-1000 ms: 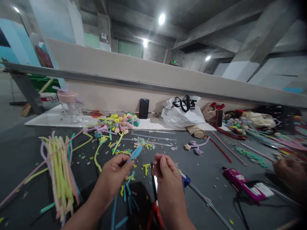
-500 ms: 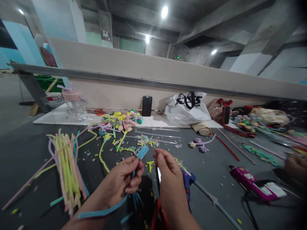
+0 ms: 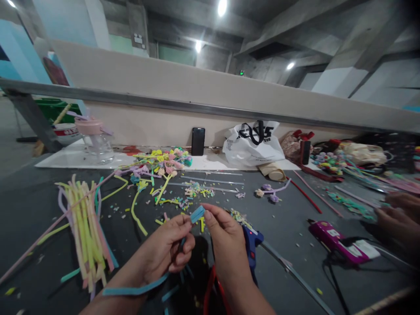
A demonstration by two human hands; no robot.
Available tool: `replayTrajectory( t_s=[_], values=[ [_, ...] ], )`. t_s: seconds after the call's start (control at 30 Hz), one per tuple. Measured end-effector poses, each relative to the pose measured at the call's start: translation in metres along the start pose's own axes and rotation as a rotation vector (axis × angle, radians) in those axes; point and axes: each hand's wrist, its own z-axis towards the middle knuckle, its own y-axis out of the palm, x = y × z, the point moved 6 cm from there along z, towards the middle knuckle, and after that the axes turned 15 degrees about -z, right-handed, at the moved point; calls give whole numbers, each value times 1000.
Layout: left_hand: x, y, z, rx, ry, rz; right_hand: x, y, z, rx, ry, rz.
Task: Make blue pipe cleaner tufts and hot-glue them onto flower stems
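head view: both hands [image 3: 170, 251] [image 3: 226, 245] pinch a blue pipe cleaner [image 3: 197, 215], blue glue gun [image 3: 251, 245] just behind.

Light blue pipe cleaner [image 3: 197, 215], blue glue gun [image 3: 251, 245], magenta glue gun [image 3: 331, 235], black phone [image 3: 197, 141].

Head-worn camera looks forward and down, close over the worktable [image 3: 295, 236].

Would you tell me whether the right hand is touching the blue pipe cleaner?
Touching: the head view shows the right hand pinching the blue pipe cleaner tip.
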Motion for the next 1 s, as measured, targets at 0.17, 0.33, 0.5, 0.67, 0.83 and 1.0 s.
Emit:
replayTrajectory(
  t_s=[0.17,0.33,0.5,0.67,0.83,1.0],
  values=[
    [1,-2,1,72,50,114,2,-1,3,-13,21,-46],
    [3,-6,1,76,66,274,7,0,3,-29,121,32],
    [5,-15,3,128,86,328,4,1,3,21,98,73],
    [7,-26,9,151,99,175,-26,-40,-7,149,-27,-5],
    [15,-28,8,126,167,108,-20,-119,-15,173,-75,-560],
    [12,-29,8,110,166,129,28,-139,-17,17,45,-1143]
  ],
)
